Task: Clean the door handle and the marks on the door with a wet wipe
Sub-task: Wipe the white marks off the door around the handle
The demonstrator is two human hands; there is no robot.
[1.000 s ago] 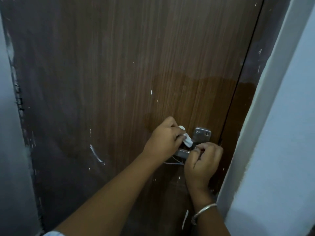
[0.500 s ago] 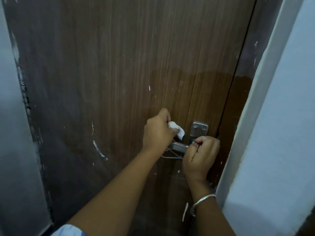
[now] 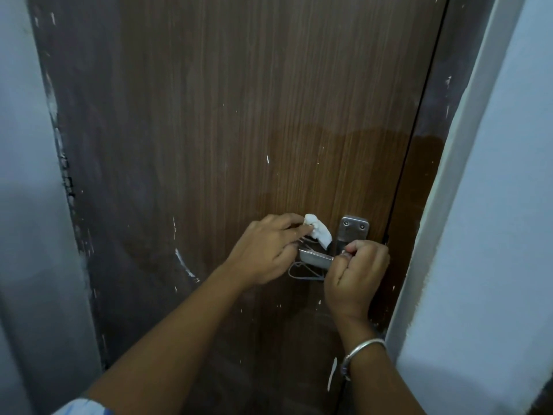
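A brown wood-grain door [image 3: 239, 115] fills the view. Its metal lever handle [image 3: 317, 259] sticks out leftward from a steel backplate [image 3: 354, 227] near the door's right edge. My right hand [image 3: 357, 274] is shut around the handle's base next to the plate. My left hand [image 3: 269, 250] pinches a crumpled white wet wipe [image 3: 318, 232] just above the handle's free end, against the door. White marks dot the door: a curved streak [image 3: 184, 263] left of my hands and a short streak [image 3: 332, 372] below the handle.
A dark door frame [image 3: 431, 115] and a white wall edge [image 3: 466, 145] stand close on the right. A grey wall [image 3: 27, 175] borders the door's chipped left edge. A thin wire loop [image 3: 302, 272] hangs under the handle.
My left hand has lifted the wipe from the handle to the door surface just above it and the wipe hangs more unfolded. My right hand stays on the handle. The view has shifted slightly.
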